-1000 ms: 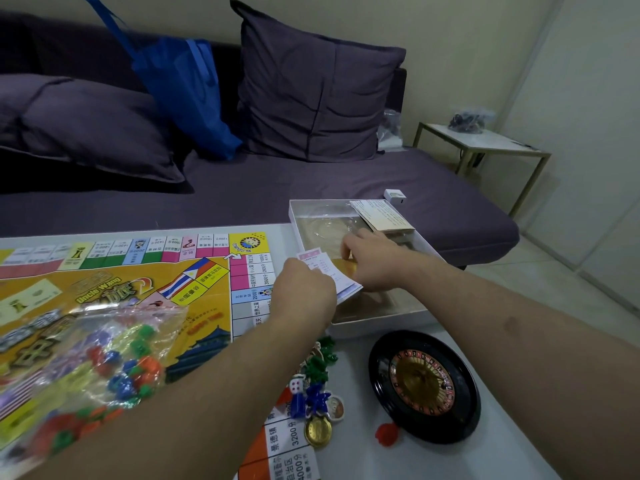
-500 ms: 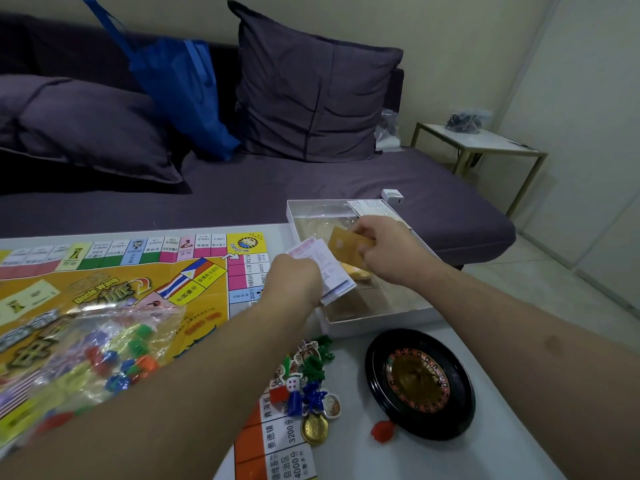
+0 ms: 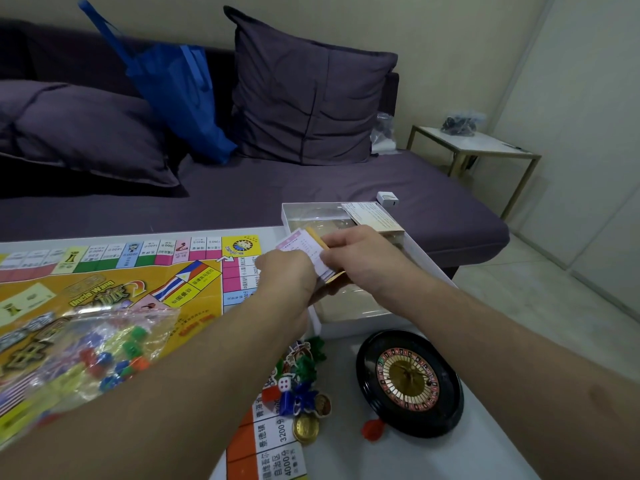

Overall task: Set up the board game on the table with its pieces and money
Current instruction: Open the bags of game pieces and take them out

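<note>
A white counter (image 3: 346, 459) is set before a purple sofa (image 3: 311, 188) bearing two cushions and a blue bag (image 3: 180, 95). The game board (image 3: 114, 282) is spread over the counter's left part. Beside the board's right edge stands the open box (image 3: 429, 261). Above the box, a stack of cards (image 3: 310, 251) is pinched by the left hand (image 3: 287, 275) and the right hand (image 3: 360, 258). Nearer than the box lie the roulette wheel (image 3: 408, 379) and loose pieces (image 3: 301, 386). A bag of tokens (image 3: 100, 351) rests on the board. Right of the sofa a side table (image 3: 474, 147) is seen.
</note>
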`<state>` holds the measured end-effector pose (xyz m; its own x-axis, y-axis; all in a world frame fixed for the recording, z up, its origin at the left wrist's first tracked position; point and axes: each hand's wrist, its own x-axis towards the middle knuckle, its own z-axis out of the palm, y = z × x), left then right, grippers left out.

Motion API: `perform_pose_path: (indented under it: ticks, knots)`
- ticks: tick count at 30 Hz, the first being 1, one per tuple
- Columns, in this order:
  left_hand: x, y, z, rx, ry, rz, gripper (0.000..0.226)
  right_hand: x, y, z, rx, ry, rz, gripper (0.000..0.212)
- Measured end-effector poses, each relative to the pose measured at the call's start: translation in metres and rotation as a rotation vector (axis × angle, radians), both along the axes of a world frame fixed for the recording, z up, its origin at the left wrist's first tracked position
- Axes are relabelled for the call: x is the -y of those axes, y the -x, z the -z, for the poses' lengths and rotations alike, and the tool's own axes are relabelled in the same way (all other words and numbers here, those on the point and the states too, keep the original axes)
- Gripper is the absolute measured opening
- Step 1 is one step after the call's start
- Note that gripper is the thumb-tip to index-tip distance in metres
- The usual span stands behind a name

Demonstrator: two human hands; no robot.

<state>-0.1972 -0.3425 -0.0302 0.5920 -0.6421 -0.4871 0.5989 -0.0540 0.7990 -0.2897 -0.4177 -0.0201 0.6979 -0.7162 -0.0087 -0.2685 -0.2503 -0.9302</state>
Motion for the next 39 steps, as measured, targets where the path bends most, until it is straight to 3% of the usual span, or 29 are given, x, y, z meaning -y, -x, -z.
perform_pose_path:
  ticks: [2, 5, 8, 11, 14, 19, 20, 25, 33, 39]
  knots:
    - [-0.001, 0.004, -0.004, 0.005, 0.016, -0.001, 0.028, 0.004, 0.001, 0.006, -0.02, 0.005, -0.004, 0.036]
    - [-0.004, 0.006, -0.006, -0.026, 0.023, 0.017, 0.024, 0.015, 0.001, 0.008, 0.014, -0.046, 0.045, 0.024]
    - [-0.004, 0.007, 0.002, 0.049, -0.029, 0.033, 0.016, 0.043, 0.003, 0.009, -0.039, 0.094, 0.197, 0.029]
    - [-0.001, 0.006, 0.01, 0.169, -0.067, 0.06, 0.028, 0.056, 0.003, 0.015, -0.401, 0.415, 0.133, 0.042]
    - [0.003, 0.006, 0.012, 0.224, -0.092, 0.078, 0.029, 0.058, -0.006, 0.027, -0.782, 0.695, -0.042, 0.037]
    - [0.006, 0.005, 0.016, 0.275, -0.132, 0.088, 0.033, 0.068, -0.016, 0.038, -0.916, 0.83, -0.122, 0.004]
    - [0.008, 0.004, 0.018, 0.271, -0.133, 0.088, 0.033, 0.07, -0.016, 0.037, -0.92, 0.82, -0.133, 0.003]
    - [0.011, 0.001, 0.022, 0.262, -0.139, 0.082, 0.037, 0.063, -0.015, 0.025, -0.911, 0.722, -0.152, 0.036]
    - [0.006, 0.001, 0.023, 0.176, -0.116, 0.081, 0.029, 0.053, -0.006, 0.017, -0.747, 0.744, -0.061, 0.019]
    - [-0.004, -0.006, 0.014, 0.006, -0.01, 0.002, 0.025, 0.044, 0.008, 0.001, -0.333, 0.414, 0.183, 0.008]
